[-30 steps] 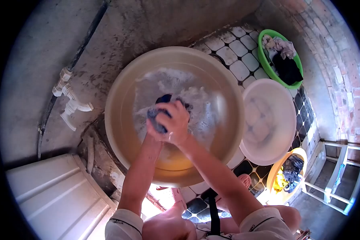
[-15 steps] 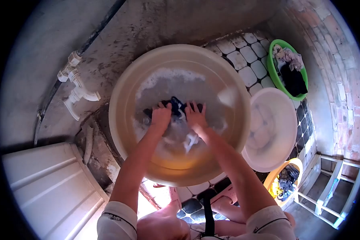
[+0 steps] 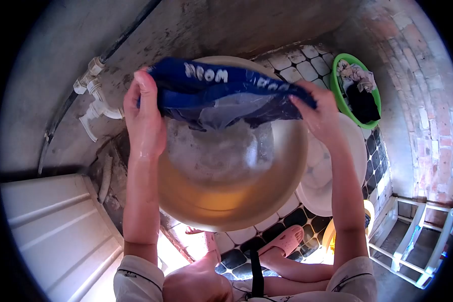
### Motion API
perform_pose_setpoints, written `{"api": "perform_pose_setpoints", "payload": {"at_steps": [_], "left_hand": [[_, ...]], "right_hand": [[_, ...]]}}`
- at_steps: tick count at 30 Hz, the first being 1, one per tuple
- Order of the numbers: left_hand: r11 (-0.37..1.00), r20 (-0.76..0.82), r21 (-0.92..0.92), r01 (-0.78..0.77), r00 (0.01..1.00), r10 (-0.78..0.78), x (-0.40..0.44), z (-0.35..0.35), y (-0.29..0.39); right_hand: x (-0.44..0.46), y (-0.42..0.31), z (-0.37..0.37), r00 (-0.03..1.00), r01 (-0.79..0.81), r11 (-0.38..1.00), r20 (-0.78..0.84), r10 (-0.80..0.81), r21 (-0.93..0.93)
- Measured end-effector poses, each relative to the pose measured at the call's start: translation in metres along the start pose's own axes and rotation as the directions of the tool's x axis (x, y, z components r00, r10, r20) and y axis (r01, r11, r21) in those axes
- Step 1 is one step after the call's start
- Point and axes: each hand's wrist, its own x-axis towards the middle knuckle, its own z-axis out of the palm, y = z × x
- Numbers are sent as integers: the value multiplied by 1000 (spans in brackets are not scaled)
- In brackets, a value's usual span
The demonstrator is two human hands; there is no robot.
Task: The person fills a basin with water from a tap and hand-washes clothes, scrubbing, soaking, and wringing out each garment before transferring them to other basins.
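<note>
A wet, dark blue garment (image 3: 196, 98) with white lettering along its band is stretched wide above the large beige basin (image 3: 279, 189). My left hand (image 3: 146, 116) is closed on its left end, thumb up. At the opposite end, my right hand (image 3: 319, 110) pinches the cloth between thumb and fingers. Thin wet fabric hangs from the band between my hands. Below it, cloudy, soapy water (image 3: 211, 156) with foam fills the bottom of the basin. The garment hides the basin's far part.
To the right stand a pale translucent basin (image 3: 314, 189), a green basin (image 3: 334, 93) with clothes and a yellow basin (image 3: 329, 234), partly behind my forearm. A white rack (image 3: 405, 241) is at lower right. White pipe fittings (image 3: 98, 103) and a white ribbed panel (image 3: 55, 221) are on the left.
Both hands have risen out of the soapy water and moved apart. The dark cloth, bunched in the water before, is now lifted and spread between them.
</note>
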Motion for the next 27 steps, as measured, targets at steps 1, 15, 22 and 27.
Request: {"api": "perform_pose_setpoints", "payload": {"at_steps": [1,15,22,27], "left_hand": [[989,48,-115,93,995,-88,1,2,5],[598,333,792,-128,910,-246,-41,-19,-183],[861,279,-62,505,837,-470,-40,38,-63],[536,221,-371,758,633,-742,-20,5,-97]], "right_hand": [[0,-11,2,1000,-3,996,-23,5,87],[-45,131,158,831,-512,633,149,535,581],[-38,79,180,880,-206,-441,363,307,873],[-48,22,192,830,39,719,-423,363,694]]}}
